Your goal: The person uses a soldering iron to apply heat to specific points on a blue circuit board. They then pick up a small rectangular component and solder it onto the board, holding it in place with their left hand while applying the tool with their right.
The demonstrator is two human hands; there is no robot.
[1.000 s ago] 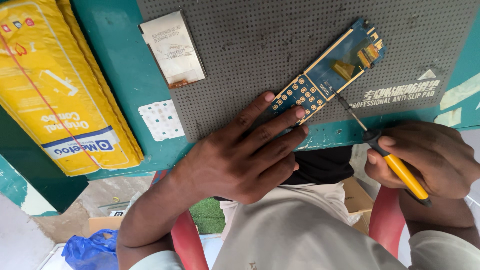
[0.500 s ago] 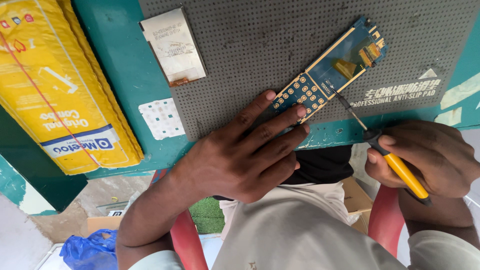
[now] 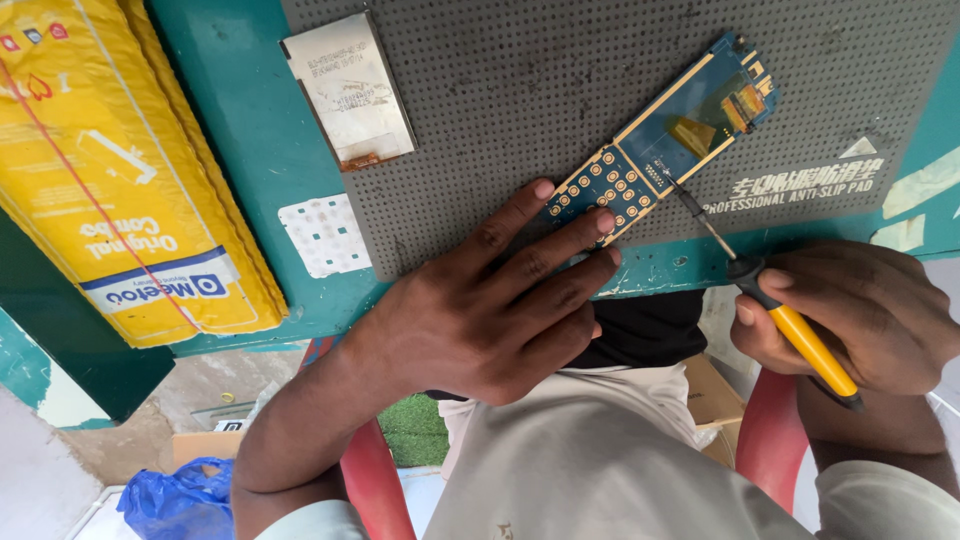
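Pressing flat-fingered on the keypad end of the blue circuit board (image 3: 655, 150) to steady it on the grey mat (image 3: 520, 90), the left hand (image 3: 480, 320) is gripping nothing while the right hand (image 3: 850, 310) is closing around a yellow-handled screwdriver (image 3: 790, 330), its tip touching the board.

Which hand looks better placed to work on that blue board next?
Probably the right hand: it grips the screwdriver, whose tip already rests on the board. The left hand lies flat, fingers pinning the board's keypad end to the mat.
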